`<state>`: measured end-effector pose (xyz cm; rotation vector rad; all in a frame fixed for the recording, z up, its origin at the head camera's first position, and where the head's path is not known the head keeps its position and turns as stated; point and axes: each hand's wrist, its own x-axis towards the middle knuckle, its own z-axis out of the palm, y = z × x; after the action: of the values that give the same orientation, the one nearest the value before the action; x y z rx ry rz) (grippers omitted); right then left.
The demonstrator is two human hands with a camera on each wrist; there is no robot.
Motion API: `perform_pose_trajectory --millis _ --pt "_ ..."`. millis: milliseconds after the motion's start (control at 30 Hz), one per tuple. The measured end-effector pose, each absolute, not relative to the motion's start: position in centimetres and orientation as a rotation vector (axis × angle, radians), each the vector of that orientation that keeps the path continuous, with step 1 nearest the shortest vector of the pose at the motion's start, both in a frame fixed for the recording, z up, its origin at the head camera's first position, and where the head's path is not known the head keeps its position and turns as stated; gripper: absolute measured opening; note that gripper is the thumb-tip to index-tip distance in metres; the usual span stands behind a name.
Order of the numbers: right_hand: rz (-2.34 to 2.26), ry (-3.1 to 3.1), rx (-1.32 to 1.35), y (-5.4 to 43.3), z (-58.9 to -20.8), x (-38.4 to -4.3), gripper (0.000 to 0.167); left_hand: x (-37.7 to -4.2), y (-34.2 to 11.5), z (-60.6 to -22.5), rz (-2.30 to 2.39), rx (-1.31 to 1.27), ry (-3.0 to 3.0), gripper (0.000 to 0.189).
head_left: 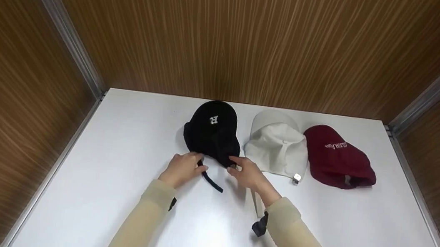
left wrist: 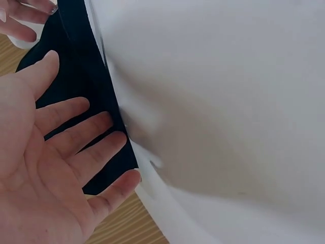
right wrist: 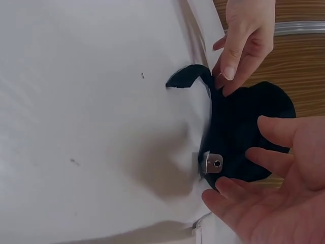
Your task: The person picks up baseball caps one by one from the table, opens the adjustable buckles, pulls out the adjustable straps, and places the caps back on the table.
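Note:
A black cap (head_left: 213,129) with a white letter lies at the back of the white table, brim away from me. My left hand (head_left: 184,168) is at its near left edge, beside the loose dark strap (head_left: 212,183) that trails toward me. In the left wrist view, the fingers of the left hand (left wrist: 56,147) extend, spread, over the dark cloth. My right hand (head_left: 249,173) touches the cap's near right edge. In the right wrist view, a metal buckle (right wrist: 214,163) sits on that edge, with the fingers of the right hand (right wrist: 274,178) spread loosely around it.
Right of the black cap lies a white cap (head_left: 278,147) with a metal buckle (head_left: 296,178) and a pale strap (head_left: 255,203). A dark red cap (head_left: 337,159) lies against its right side. Wood-grain panels (head_left: 230,41) enclose the table at the back and both sides.

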<state>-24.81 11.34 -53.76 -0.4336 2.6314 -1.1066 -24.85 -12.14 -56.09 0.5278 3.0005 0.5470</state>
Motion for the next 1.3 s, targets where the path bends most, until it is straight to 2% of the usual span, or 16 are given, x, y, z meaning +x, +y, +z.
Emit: perform_pose_trajectory --millis 533,833,1300 --pt "-1.236 2.687 -0.571 16.8 -52.8 -23.5 0.046 -22.8 -10.8 -55.7 0.599 0.531 3.146 0.048" --pt "-1.311 2.692 -0.488 21.2 -52.9 -22.1 0.051 -21.1 -8.4 -55.0 0.811 0.580 3.100 0.054" --pt "-1.477 2.827 -0.191 29.9 -51.7 -22.3 0.052 -19.9 -3.2 -54.6 0.792 0.740 3.052 0.053"
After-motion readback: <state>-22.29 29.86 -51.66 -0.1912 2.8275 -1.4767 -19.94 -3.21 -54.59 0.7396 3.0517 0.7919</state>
